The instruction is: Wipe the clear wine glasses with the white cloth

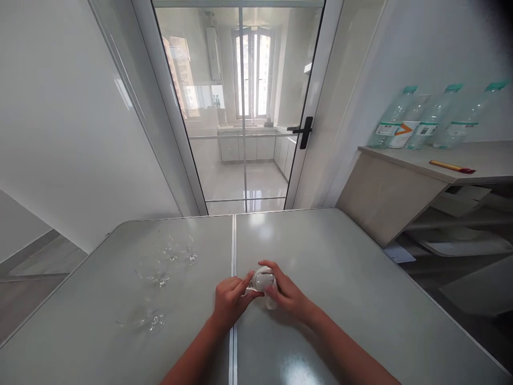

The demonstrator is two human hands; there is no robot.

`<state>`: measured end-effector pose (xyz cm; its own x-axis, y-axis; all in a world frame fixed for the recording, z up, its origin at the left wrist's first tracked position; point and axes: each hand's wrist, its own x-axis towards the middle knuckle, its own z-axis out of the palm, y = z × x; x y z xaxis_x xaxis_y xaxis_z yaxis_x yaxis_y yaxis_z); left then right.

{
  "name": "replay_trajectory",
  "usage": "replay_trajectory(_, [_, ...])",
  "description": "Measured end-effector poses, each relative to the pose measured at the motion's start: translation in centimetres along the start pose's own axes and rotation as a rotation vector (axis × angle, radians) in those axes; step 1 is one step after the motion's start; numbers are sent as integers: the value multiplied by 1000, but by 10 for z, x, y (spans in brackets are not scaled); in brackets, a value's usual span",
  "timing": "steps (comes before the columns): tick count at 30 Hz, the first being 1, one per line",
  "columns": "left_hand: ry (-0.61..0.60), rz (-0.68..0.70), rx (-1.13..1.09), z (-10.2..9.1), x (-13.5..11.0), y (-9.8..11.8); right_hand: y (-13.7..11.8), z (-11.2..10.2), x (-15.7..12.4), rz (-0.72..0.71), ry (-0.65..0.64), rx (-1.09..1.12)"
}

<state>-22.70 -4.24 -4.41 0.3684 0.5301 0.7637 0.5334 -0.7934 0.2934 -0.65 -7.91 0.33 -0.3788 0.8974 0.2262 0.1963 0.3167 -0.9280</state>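
The fingers of both hands are curled inward, with only a narrow gap between them, and they grip a round, clear-and-white glass object (264, 280). It lies between the two hands, touched from both sides: the fingers of the left hand (231, 297) press its left edge, and the right hand (289, 295) wraps its right side, with the index finger reaching over the top. A pale part shows just below, between the hands; whether it belongs to the object cannot be told. The object is held over the grey worktop (320, 256), just right of its pale centre seam (233, 342).

Farther out, on the left half, four clear stemmed glasses (157, 322) are spread well apart from the hands. Beyond the far edge is a glazed door (264, 171) with a black handle (306, 132). To the right, a shelf unit (396, 187) carries clear bottles (428, 131) with green caps and a yellow-and-red stick-like packet (451, 167).
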Motion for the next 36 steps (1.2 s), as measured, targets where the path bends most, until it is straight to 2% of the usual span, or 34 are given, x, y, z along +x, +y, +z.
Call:
replay_trajectory(3, [-18, 155, 153, 1, -1, 1, -9, 0, -3, 253, 39, 320])
replay_trajectory(5, [-22, 156, 133, 3, -2, 5, -13, -3, -5, 289, 37, 384])
replay_trajectory(7, [-39, 72, 13, 6, -2, 9, -14, -6, -7, 260, 14, 357])
replay_trajectory(9, [-120, -88, -166, 8, -3, 12, -11, -9, -7, 184, -34, 263])
replay_trajectory(11, [-250, -246, -328, 8, -2, 11, -7, -10, -6, 61, -91, 100])
replay_trajectory(13, [-311, -310, -399, 7, -1, 9, -3, -11, -5, -79, -163, -69])
replay_trajectory(15, [-242, -230, -364, 6, -2, 4, -2, -9, -5, -146, -189, -151])
replay_trajectory(16, [-177, -159, -310, 6, -2, 2, -2, -7, -5, -135, -169, -133])
replay_trajectory(18, [-58, -15, -165, 5, -2, -1, -4, -4, -5, -34, -87, 16])
replay_trajectory(20, [8, 59, -33, 4, -2, -3, -7, -1, -5, 114, -5, 239])
replay_trajectory(23, [41, 88, 73, 2, -1, -1, -9, 0, -6, 252, 66, 425])
replay_trajectory(27, [21, 97, 27, 3, -3, 4, -7, -6, -6, 140, 75, 249])
replay_trajectory(30, [-70, -37, -228, 5, -5, 6, -3, -12, -8, 77, -13, 210])
replay_trajectory(34, [-261, -405, -531, 2, -1, 9, -4, -16, -9, 21, -125, 101])
replay_trajectory(36, [-355, -526, -639, -1, 3, 10, -6, -16, -10, -57, -150, -40])
